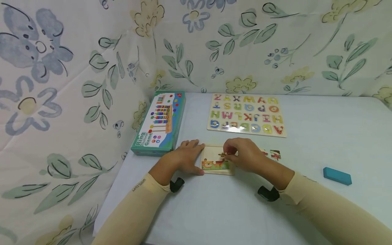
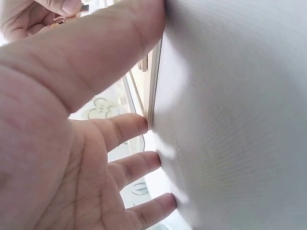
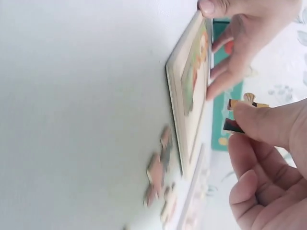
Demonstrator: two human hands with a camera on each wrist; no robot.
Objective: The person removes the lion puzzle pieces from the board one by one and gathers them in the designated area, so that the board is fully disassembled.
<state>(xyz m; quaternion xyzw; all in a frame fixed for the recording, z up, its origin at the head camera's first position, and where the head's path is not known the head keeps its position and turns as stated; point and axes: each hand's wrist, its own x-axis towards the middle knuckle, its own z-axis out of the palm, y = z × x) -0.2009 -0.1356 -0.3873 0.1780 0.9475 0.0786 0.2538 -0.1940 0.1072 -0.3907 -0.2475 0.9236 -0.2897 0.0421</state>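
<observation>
The right hand (image 1: 249, 157) pinches a small puzzle piece (image 3: 238, 115) just above the puzzle tray (image 1: 216, 160), which lies flat, long side running left to right. The left hand (image 1: 183, 159) rests with straight fingers on the tray's left edge. Both sit near the front of a pale table (image 1: 321, 136), with floral cloth (image 1: 61, 85) behind.

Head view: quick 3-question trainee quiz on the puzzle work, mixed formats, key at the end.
1. True or false: the left hand steadies the puzzle tray.
2. What does the right hand pinch? A) teal block B) puzzle piece C) alphabet letter
3. Which box lies left of the alphabet board?

Key:
1. True.
2. B, a puzzle piece, held above the tray.
3. The ring game box.
</observation>
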